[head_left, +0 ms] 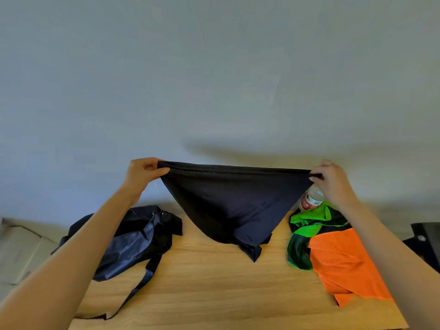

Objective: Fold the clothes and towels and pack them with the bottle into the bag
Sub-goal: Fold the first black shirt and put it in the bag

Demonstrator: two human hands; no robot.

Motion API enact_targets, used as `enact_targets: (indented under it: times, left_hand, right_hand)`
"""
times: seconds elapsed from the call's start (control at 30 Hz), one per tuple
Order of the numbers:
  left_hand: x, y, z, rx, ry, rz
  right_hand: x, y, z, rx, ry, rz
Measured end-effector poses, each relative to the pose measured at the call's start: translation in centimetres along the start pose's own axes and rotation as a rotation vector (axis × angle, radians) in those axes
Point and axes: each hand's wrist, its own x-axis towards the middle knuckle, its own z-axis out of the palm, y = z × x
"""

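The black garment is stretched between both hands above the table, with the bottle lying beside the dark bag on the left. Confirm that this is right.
One detail is wrong. The head view shows the bottle on the right, behind the green and orange clothes, not beside the dark bag. The rest holds: the left hand and right hand stretch the black garment above the table.

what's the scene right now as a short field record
left hand: pinches one end of the dark garment's top hem
right hand: pinches the other end
garment: stretched, lower tip on the table
bag: lying left
bottle: behind the green and orange clothes, right
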Motion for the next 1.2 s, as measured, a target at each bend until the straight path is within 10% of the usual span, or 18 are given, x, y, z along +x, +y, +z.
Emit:
enact_targets:
  times: [0.4, 0.7, 1.2]
  left_hand:
    - [0.3, 3.2, -1.7, -0.034, -0.021, 0.077]
    - [0.6, 6.0, -3.7, -0.071, -0.071, 0.095]
    - [0.8, 17.0, -3.6, -0.052, 0.078, 0.295]
  right_hand:
    - [0.8, -2.5, -4.1, 0.081, 0.190, 0.064]
    - [0.4, -3.3, -7.6, 0.716, 0.121, 0.224]
    - [4.6, -5.5, -16.4, 0.819, 0.124, 0.046]
